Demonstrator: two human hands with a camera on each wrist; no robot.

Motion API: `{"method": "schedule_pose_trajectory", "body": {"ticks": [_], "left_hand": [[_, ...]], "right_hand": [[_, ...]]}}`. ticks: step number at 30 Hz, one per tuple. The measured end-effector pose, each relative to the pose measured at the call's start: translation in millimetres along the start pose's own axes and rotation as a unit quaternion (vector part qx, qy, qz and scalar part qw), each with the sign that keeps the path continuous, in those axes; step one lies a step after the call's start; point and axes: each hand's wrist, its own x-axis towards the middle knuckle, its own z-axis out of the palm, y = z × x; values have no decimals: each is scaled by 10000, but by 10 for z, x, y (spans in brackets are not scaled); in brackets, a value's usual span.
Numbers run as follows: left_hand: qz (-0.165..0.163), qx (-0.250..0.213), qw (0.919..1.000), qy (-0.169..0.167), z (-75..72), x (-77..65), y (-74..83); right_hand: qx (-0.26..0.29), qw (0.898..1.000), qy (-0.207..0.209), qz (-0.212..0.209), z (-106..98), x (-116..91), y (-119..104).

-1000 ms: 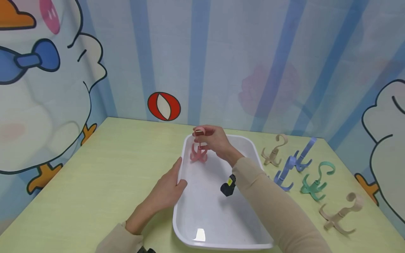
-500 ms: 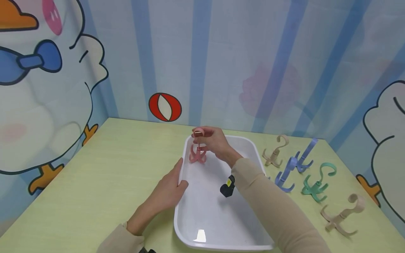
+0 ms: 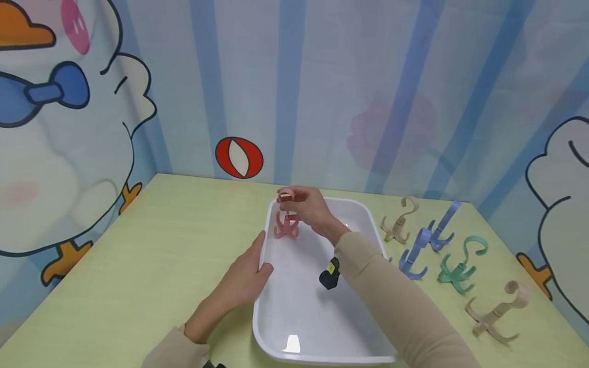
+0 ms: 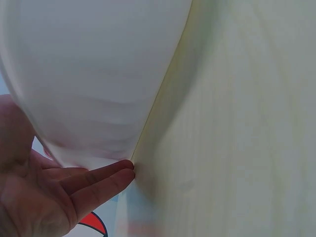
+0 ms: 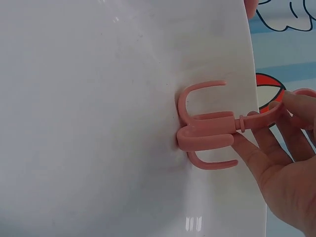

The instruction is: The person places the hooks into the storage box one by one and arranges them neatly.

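A pink multi-prong swivel hook (image 3: 286, 227) stands upright inside the far left corner of a white plastic tray (image 3: 308, 319). My right hand (image 3: 310, 207) pinches its curved top between thumb and fingers. In the right wrist view, the prongs of the pink hook (image 5: 210, 131) sit against the tray's floor, and the fingers surround its stem. On the tray's left side, my left hand (image 3: 244, 276) holds the wall, thumb over the rim. The left wrist view shows the fingers (image 4: 101, 185) extended along the outside, their tips low by the table.
Right of the tray stand more swivel hooks: a far beige one (image 3: 398, 225), two blue ones (image 3: 414, 255), a green one (image 3: 459, 273) and a near beige one (image 3: 494, 317). A black device (image 3: 330, 275) hangs under the right wrist. A printed curtain (image 3: 322, 92) backs the yellow table (image 3: 193, 220).
My right hand and the pink hook have shifted slightly left, toward the tray's wall. The left hand keeps its place on the tray.
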Motion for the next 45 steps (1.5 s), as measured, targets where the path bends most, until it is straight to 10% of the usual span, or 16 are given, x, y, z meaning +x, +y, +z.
{"method": "schedule_pose_trajectory", "body": {"ticks": [45], "left_hand": [[9, 27, 9999, -101, -179, -16, -116]], "right_hand": [[102, 9996, 28, -271, -652, -522, -359]]}}
